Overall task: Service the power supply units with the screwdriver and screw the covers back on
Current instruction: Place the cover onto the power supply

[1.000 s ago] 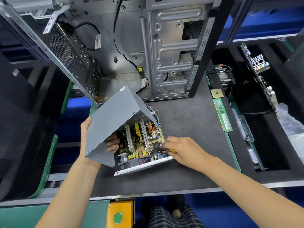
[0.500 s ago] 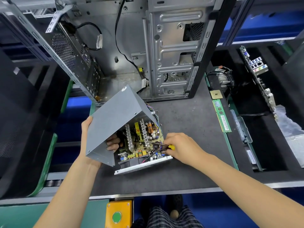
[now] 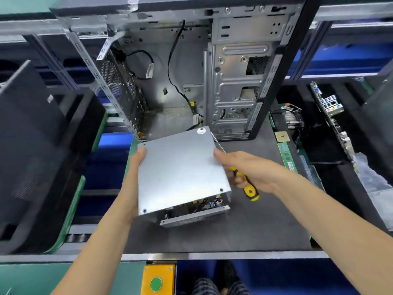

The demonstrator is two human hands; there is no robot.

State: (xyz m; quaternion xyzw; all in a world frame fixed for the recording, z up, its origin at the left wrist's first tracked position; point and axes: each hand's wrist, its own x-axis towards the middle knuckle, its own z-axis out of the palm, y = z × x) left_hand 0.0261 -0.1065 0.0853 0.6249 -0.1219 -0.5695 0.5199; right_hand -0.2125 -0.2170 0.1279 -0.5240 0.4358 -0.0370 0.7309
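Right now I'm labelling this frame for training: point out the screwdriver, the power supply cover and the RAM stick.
screwdriver [image 3: 248, 189]: head view, on its yellow handle below the right hand.
power supply cover [image 3: 178, 169]: head view, middle of its flat grey top.
RAM stick [image 3: 287, 156]: head view, on its green board.

From my seat the feed is bright and evenly lit from overhead. Soft glare sits on the grey metal cover [image 3: 180, 169] and inside the open computer case [image 3: 170, 92]. The near edge of the cover and the right hand [image 3: 248, 169] are smeared by motion blur. Straight rails bow outward towards the left and right edges.
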